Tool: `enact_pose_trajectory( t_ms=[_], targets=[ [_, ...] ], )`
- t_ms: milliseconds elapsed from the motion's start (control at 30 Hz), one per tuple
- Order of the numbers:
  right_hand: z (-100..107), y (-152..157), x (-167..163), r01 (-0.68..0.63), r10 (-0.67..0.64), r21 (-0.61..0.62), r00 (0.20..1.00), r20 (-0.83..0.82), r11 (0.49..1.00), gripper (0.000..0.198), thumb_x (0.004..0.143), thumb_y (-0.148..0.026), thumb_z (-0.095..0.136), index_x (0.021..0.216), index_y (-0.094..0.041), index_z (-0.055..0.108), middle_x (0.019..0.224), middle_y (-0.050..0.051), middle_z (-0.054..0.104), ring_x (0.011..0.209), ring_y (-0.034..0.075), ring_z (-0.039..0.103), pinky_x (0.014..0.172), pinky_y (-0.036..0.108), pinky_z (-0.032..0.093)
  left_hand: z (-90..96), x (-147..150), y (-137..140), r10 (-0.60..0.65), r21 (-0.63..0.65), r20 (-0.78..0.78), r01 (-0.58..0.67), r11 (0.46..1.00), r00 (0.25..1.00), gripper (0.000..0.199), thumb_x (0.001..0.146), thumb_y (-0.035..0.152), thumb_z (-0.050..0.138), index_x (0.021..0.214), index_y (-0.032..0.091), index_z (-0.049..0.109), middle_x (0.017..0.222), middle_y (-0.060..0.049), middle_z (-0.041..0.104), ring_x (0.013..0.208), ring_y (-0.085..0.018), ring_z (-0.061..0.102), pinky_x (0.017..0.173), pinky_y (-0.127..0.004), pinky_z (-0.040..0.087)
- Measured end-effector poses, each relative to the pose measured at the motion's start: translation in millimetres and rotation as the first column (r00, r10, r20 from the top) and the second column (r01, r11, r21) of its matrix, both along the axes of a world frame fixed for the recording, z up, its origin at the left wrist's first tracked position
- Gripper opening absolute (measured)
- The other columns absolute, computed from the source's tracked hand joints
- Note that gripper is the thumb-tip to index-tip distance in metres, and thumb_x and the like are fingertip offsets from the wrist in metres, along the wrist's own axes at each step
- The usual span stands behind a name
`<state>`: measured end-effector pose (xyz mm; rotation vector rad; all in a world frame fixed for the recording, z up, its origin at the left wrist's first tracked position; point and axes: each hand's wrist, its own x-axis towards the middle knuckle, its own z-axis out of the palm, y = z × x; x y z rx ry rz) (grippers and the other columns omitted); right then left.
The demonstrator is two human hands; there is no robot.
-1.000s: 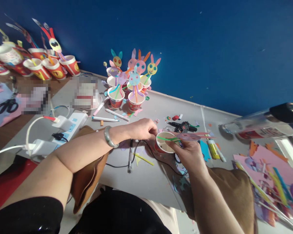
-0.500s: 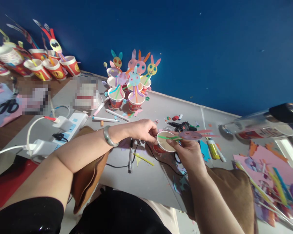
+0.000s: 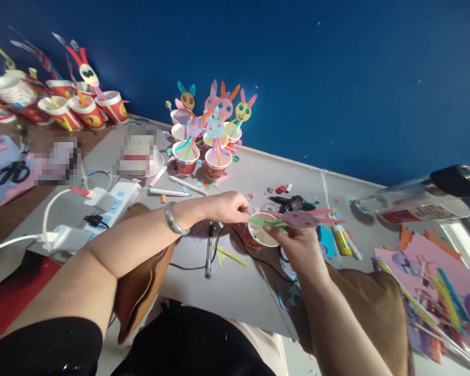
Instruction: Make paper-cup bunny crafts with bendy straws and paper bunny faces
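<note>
A paper cup (image 3: 254,238) with a white rim and red outside stands tilted between my hands. My right hand (image 3: 303,248) grips its right side, with the thumb over the rim. Across the opening lies a green pipe cleaner (image 3: 260,223), joined to a purple paper rabbit head (image 3: 300,219) with pink ears pointing right. The rabbit lies over my right fingers. My left hand (image 3: 231,207), its wrist in a bangle, is closed in a pinch at the pipe cleaner's left end, beside the rim. Its fingertips are partly hidden.
Finished rabbit cups (image 3: 218,163) stand by the blue wall. A black glue gun (image 3: 292,203) lies behind my cup, its cord crossing the table. Markers (image 3: 168,192), a power strip (image 3: 119,201), a clear bottle (image 3: 411,203) and paper scraps (image 3: 434,256) lie around.
My left fingers have come off the cup's left side and drawn together at the pipe cleaner's end. The rabbit head and my right hand have shifted slightly left.
</note>
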<state>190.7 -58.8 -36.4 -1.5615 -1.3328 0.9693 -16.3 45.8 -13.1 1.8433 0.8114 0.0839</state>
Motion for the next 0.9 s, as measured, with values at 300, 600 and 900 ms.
enact_pose_trajectory(
  t_ms=[300, 600, 900],
  targets=[
    [5.1, -2.0, -1.0, -0.004, 0.002, 0.009, 0.983, 0.182, 1.0, 0.022, 0.078, -0.039, 0.075, 0.083, -0.018, 0.082, 0.08, 0.005, 0.08, 0.076, 0.026, 0.074, 0.067, 0.034, 0.058, 3.9, -0.7, -1.3, 0.027, -0.045, 0.004, -0.027, 0.999, 1.0, 0.011, 0.076, 0.023, 0.06, 0.073, 0.015, 0.066, 0.065, 0.0, 0.063, 0.059, -0.009, 0.053, 0.057, -0.023, 0.039],
    [4.6, -2.3, -1.7, -0.016, 0.018, -0.01, 0.979, 0.201, 1.0, 0.022, 0.077, -0.038, 0.076, 0.08, -0.018, 0.082, 0.081, 0.007, 0.08, 0.078, 0.028, 0.074, 0.064, 0.035, 0.058, -4.7, 2.2, -4.0, 0.068, -0.159, 0.057, -0.058, 0.986, 0.996, 0.008, 0.075, 0.022, 0.063, 0.073, 0.016, 0.067, 0.068, -0.002, 0.068, 0.061, -0.01, 0.063, 0.057, -0.02, 0.047],
    [-2.6, -2.7, -3.3, 0.034, -0.032, -0.048, 0.998, 0.047, 0.998, 0.026, 0.075, -0.044, 0.08, 0.08, -0.018, 0.083, 0.083, 0.007, 0.08, 0.083, 0.029, 0.074, 0.07, 0.039, 0.059, 0.3, 3.7, -7.9, 0.089, -0.259, 0.067, -0.069, 0.963, 0.994, 0.006, 0.076, 0.015, 0.061, 0.072, 0.015, 0.065, 0.063, 0.0, 0.066, 0.055, -0.009, 0.061, 0.054, -0.02, 0.047]
  ],
)
